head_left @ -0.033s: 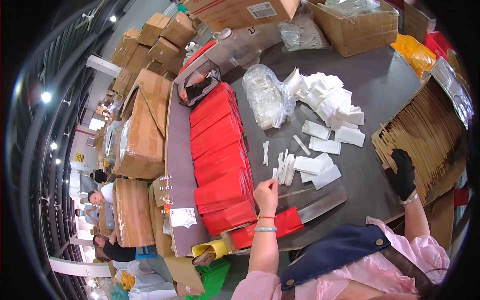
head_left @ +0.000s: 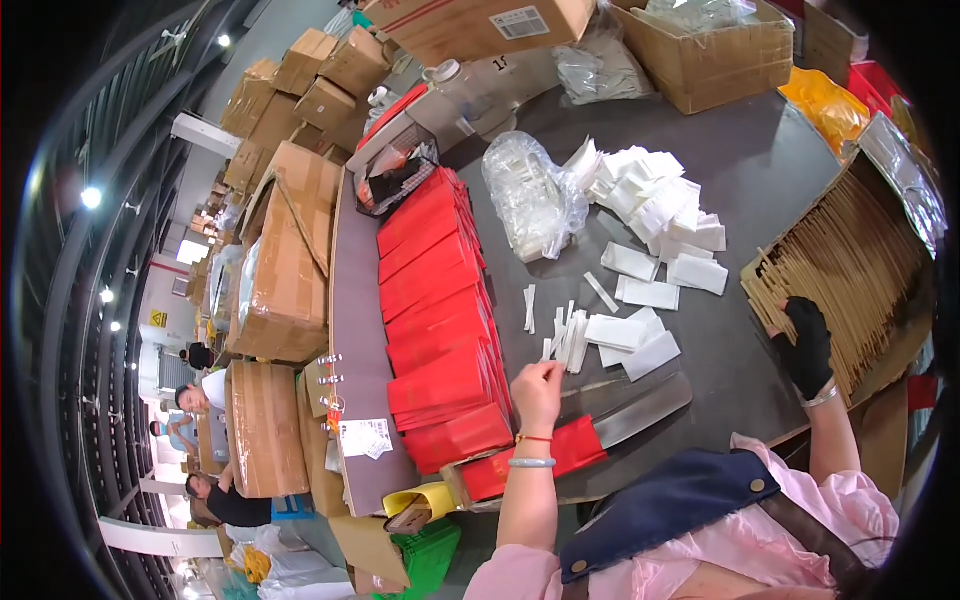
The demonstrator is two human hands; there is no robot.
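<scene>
My left hand (head_left: 538,392) is closed in a pinch on a narrow white strip (head_left: 547,349), just left of a small bunch of white strips (head_left: 573,343). Beside that bunch lie flat white rectangular pieces (head_left: 655,356). My right hand (head_left: 806,350), in a black fingerless glove, has its fingers bent round the near-left ends of thin brown pieces (head_left: 845,275) packed upright in a carton; its grip is partly hidden. Overlapping stacks of red flat sleeves (head_left: 440,320) run along the left. Under my left wrist another red sleeve (head_left: 575,447) lies beside a shiny grey flat strip (head_left: 645,412).
A clear plastic bag (head_left: 533,195) and a heap of white pieces (head_left: 655,195) lie farther back on the dark table (head_left: 720,340). A black wire basket (head_left: 398,175) stands at the back left. Cartons (head_left: 705,55) line the far edge; people (head_left: 235,495) are beyond the left side.
My left hand has shifted slightly nearer and to the right, still pinching. My right hand stays at the brown pieces with little visible movement.
</scene>
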